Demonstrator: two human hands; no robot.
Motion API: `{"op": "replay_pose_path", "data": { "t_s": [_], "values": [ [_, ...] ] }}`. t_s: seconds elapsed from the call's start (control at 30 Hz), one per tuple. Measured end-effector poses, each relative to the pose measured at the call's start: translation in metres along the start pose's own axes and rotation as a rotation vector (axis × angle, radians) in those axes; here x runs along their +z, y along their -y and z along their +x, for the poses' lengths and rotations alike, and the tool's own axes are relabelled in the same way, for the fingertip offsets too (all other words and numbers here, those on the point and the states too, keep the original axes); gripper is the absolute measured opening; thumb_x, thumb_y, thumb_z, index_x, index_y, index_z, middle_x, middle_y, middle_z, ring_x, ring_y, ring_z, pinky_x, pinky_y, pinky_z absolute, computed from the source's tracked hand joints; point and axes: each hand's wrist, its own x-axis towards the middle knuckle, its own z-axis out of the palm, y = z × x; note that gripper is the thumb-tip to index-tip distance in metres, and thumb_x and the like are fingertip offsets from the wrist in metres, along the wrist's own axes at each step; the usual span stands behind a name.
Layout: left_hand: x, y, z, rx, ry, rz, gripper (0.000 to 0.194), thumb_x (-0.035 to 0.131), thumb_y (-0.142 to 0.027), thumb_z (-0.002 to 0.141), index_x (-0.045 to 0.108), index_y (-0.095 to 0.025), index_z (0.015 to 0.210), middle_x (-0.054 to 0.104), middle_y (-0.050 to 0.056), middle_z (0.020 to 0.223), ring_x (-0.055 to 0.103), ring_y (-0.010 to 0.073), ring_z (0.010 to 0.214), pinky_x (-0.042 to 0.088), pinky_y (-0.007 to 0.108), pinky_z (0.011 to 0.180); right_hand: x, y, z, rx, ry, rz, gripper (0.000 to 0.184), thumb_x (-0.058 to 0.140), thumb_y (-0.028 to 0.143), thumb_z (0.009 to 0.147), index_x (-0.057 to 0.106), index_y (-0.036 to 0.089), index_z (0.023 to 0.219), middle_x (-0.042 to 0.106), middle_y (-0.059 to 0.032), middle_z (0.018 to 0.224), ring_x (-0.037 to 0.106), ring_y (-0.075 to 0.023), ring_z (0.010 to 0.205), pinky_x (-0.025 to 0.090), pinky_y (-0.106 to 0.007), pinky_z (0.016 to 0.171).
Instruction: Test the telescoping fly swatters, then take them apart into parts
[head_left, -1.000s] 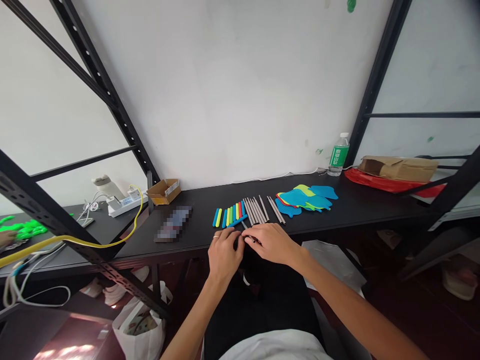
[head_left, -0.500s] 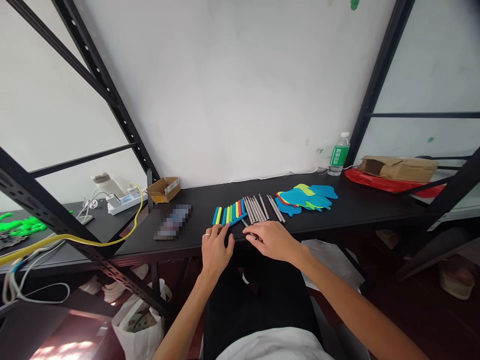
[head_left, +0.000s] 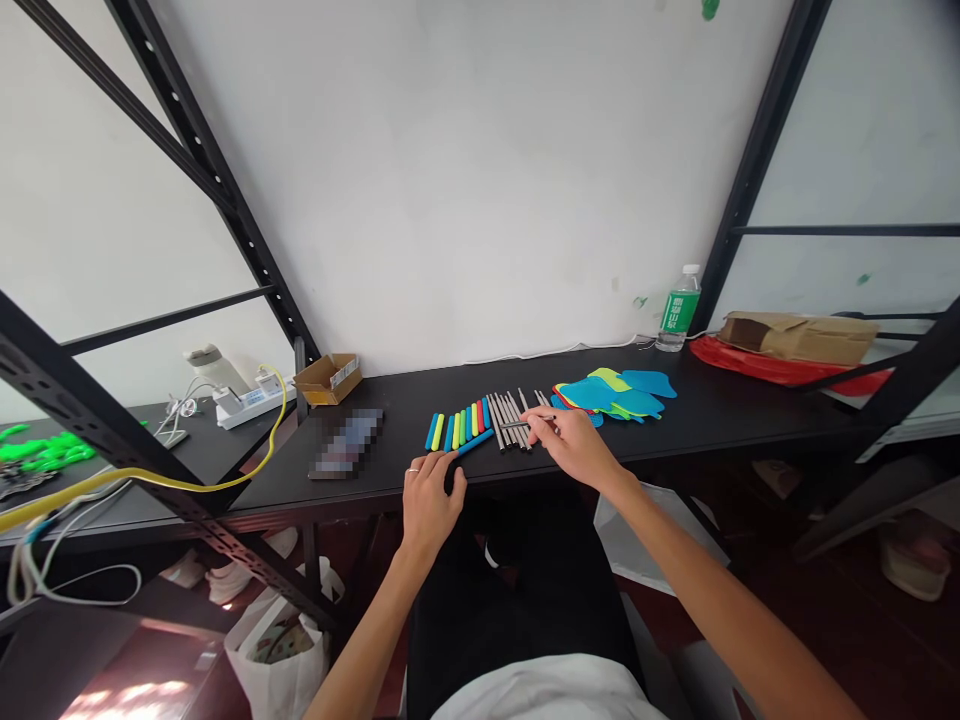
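Note:
At the front edge of the black tabletop, my left hand (head_left: 433, 500) pinches the lower end of a blue tube (head_left: 475, 441). The tube slants up to the right, below a row of short blue, yellow, green and red tubes (head_left: 455, 428). My right hand (head_left: 574, 445) is closed on a thin grey rod (head_left: 517, 424), held crosswise over several similar grey rods (head_left: 504, 415) lying side by side. Part of that row is hidden behind my right fingers. Right of the rods sits a pile of blue, yellow and red flat mesh pieces (head_left: 611, 393).
A blurred-out phone-like rectangle (head_left: 349, 443) and an open cardboard box (head_left: 328, 381) are at the left. A water bottle (head_left: 679, 310) stands at the back right, near a brown paper package (head_left: 799, 337) on red plastic. Black shelf posts (head_left: 255, 240) flank the table.
My right hand has moved up and right with the grey rod, away from the blue tube's end to above the rod row. My left hand has stayed nearly still.

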Motion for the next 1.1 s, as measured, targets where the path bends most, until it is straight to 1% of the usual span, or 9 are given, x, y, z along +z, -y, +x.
{"op": "replay_pose_path", "data": {
  "t_s": [0.17, 0.3, 0.4, 0.53, 0.87, 1.0, 1.1],
  "values": [
    [0.002, 0.003, -0.001, 0.009, -0.020, -0.018, 0.031, 0.046, -0.028, 0.097, 0.069, -0.020, 0.117, 0.071, 0.008, 0.117, 0.061, 0.0273, 0.110, 0.046, 0.042, 0.099, 0.005, -0.008, 0.001, 0.033, 0.016, 0.124, 0.044, 0.039, 0.046, 0.103, 0.072, 0.016, 0.107, 0.074, -0.0054, 0.084, 0.063, -0.0166, 0.064, 0.043, -0.027, 0.058],
    [0.006, 0.008, -0.002, 0.049, -0.080, -0.060, 0.028, 0.051, -0.026, 0.096, 0.071, -0.019, 0.114, 0.073, 0.008, 0.112, 0.062, 0.0274, 0.106, 0.049, 0.043, 0.095, 0.011, -0.010, 0.001, 0.039, 0.022, 0.166, 0.042, 0.041, 0.045, 0.102, 0.071, 0.017, 0.113, 0.074, -0.0056, 0.084, 0.063, -0.0173, 0.065, 0.045, -0.027, 0.059],
    [0.009, 0.011, -0.002, 0.074, -0.128, -0.082, 0.026, 0.053, -0.024, 0.095, 0.072, -0.019, 0.112, 0.073, 0.008, 0.110, 0.063, 0.0271, 0.103, 0.051, 0.044, 0.093, 0.013, -0.012, 0.002, 0.040, 0.025, 0.174, 0.042, 0.042, 0.046, 0.101, 0.072, 0.018, 0.110, 0.074, -0.0061, 0.084, 0.064, -0.0180, 0.065, 0.045, -0.027, 0.058],
    [0.012, 0.013, -0.003, 0.086, -0.158, -0.091, 0.026, 0.054, -0.022, 0.094, 0.072, -0.019, 0.112, 0.074, 0.008, 0.107, 0.063, 0.0261, 0.101, 0.052, 0.043, 0.093, 0.012, -0.014, 0.002, 0.051, 0.018, 0.205, 0.042, 0.042, 0.047, 0.101, 0.072, 0.018, 0.109, 0.073, -0.0059, 0.082, 0.064, -0.0183, 0.066, 0.045, -0.028, 0.059],
    [0.011, 0.014, -0.002, 0.090, -0.176, -0.119, 0.025, 0.055, -0.018, 0.093, 0.074, -0.019, 0.108, 0.075, 0.007, 0.105, 0.064, 0.0251, 0.098, 0.054, 0.041, 0.089, 0.013, -0.018, 0.004, 0.095, -0.012, 0.318, 0.040, 0.046, 0.048, 0.099, 0.073, 0.018, 0.101, 0.072, -0.0061, 0.084, 0.062, -0.0167, 0.066, 0.048, -0.028, 0.065],
    [0.010, 0.014, -0.002, 0.091, -0.172, -0.120, 0.024, 0.055, -0.019, 0.093, 0.075, -0.019, 0.107, 0.075, 0.007, 0.104, 0.064, 0.0255, 0.098, 0.054, 0.042, 0.089, 0.014, -0.024, 0.005, 0.106, -0.025, 0.383, 0.043, 0.047, 0.052, 0.098, 0.073, 0.018, 0.102, 0.071, -0.0062, 0.079, 0.061, -0.0166, 0.065, 0.044, -0.026, 0.057],
    [0.010, 0.014, -0.002, 0.092, -0.169, -0.127, 0.024, 0.055, -0.020, 0.093, 0.075, -0.020, 0.107, 0.075, 0.007, 0.104, 0.065, 0.0256, 0.097, 0.055, 0.042, 0.089, 0.017, -0.030, 0.007, 0.116, -0.025, 0.490, 0.048, 0.048, 0.057, 0.097, 0.072, 0.016, 0.098, 0.070, -0.0074, 0.076, 0.059, -0.0162, 0.063, 0.040, -0.025, 0.051]
  ]
}}
